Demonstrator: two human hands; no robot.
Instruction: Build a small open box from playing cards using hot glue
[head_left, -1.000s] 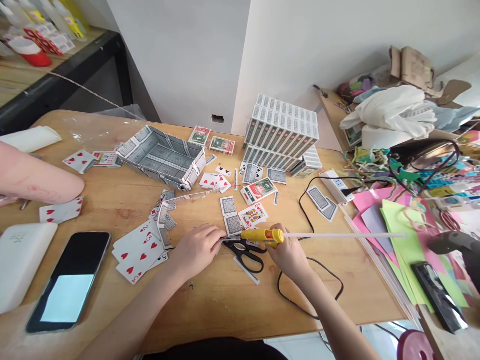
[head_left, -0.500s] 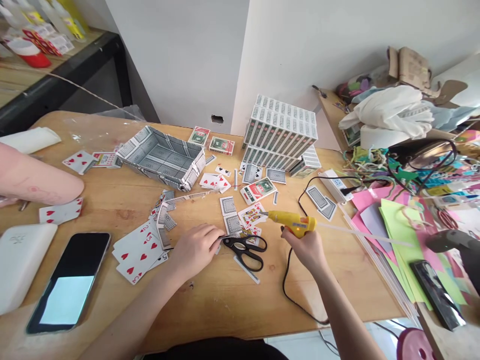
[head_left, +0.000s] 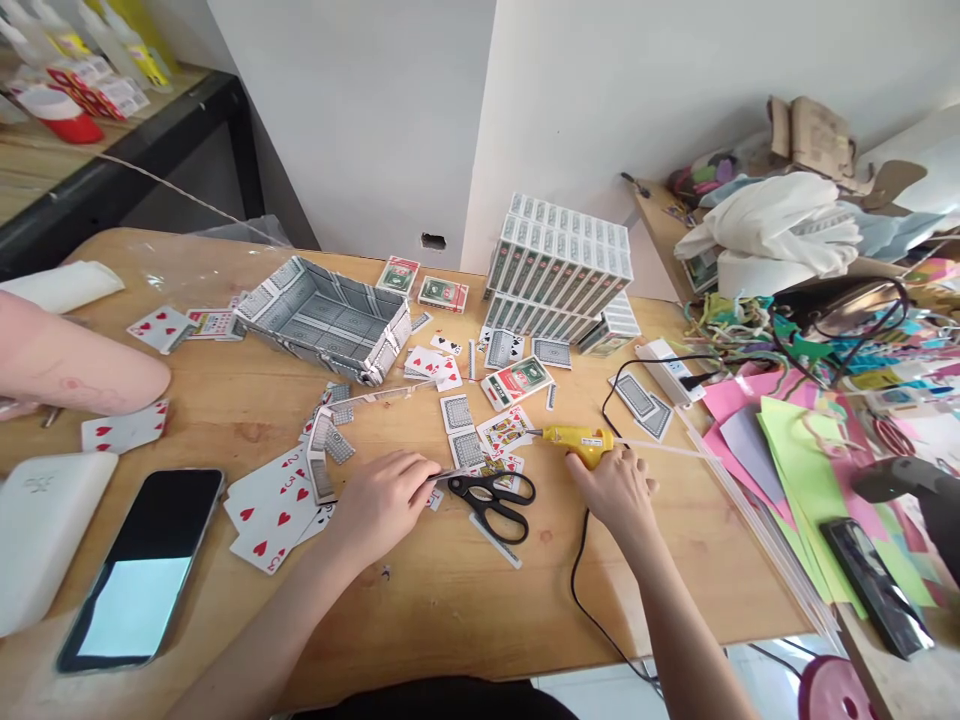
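Note:
My right hand (head_left: 613,490) is closed about the yellow glue gun (head_left: 576,438), whose nozzle points left over face cards (head_left: 506,430). A clear glue stick (head_left: 660,447) sticks out of its rear. My left hand (head_left: 386,498) is pinched, its fingertips by the blades of the black-handled scissors (head_left: 491,498); what it grips is too small to make out. From beside this hand a bent strip of joined playing cards (head_left: 319,460) stands and runs up to the right. Beyond it sits an open box made of playing cards (head_left: 326,320).
Stacked card packs (head_left: 559,265) stand at the back. A power strip (head_left: 667,370) and coloured paper (head_left: 799,480) lie right. A phone (head_left: 139,570), a white case (head_left: 49,540) and loose heart cards (head_left: 274,510) lie left. Another person's arm (head_left: 82,350) reaches in from the left.
The glue gun has tipped lower and my right hand has shifted slightly right, its fingers now showing behind the gun. My left hand has drawn slightly left.

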